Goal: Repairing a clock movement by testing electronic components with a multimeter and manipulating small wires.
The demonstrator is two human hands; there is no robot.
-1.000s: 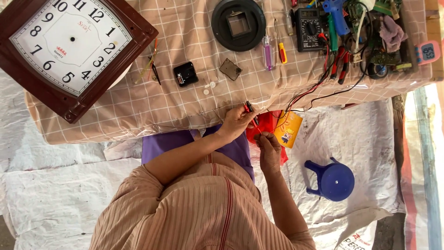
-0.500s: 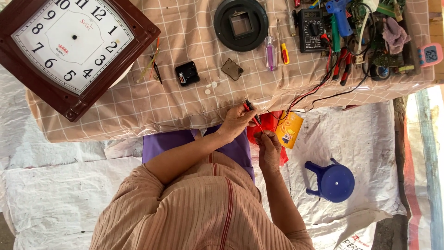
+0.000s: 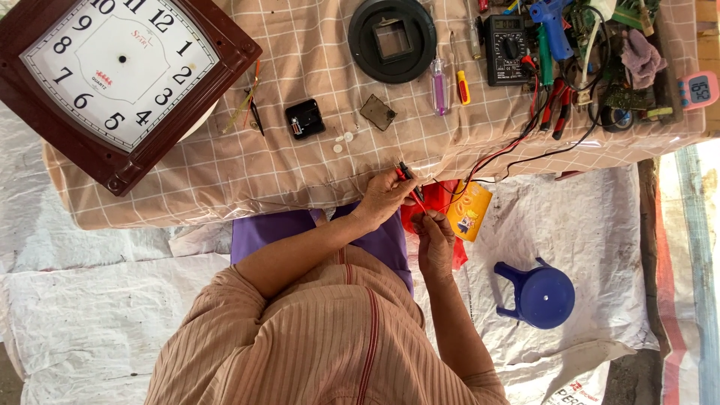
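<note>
Head view: seen from above, a person in a striped shirt sits at the near edge of the surface.
Left hand (image 3: 384, 196): closed in a pinch on a red-and-black probe (image 3: 406, 175), which it holds at the surface edge.
Right hand (image 3: 435, 238): fingers drawn together just below the left hand, over the lap; they seem to pinch something small, too small to tell what.
Leads (image 3: 510, 148): thin red and black wires run from the probe up across the cloth to the meter (image 3: 505, 48).
Handling: the probe looks light, stiff and pointed, best held by its insulated shaft; the leads are limp and would snag on the clutter.
Surface (image 3: 225, 172): covered by a beige checked cloth.
On it, near: a black clock movement (image 3: 304, 118), a small dark plate (image 3: 377, 112), white bits beside them.
On it, far: a square wall clock (image 3: 120, 71) at left, a black round frame (image 3: 392, 37), screwdrivers (image 3: 450, 79), a heap of tools at right.
Floor: white sacking; a blue stool (image 3: 541, 294) lies on it, well apart from the hands, and a yellow box (image 3: 468, 212) sits just beside the right hand.
</note>
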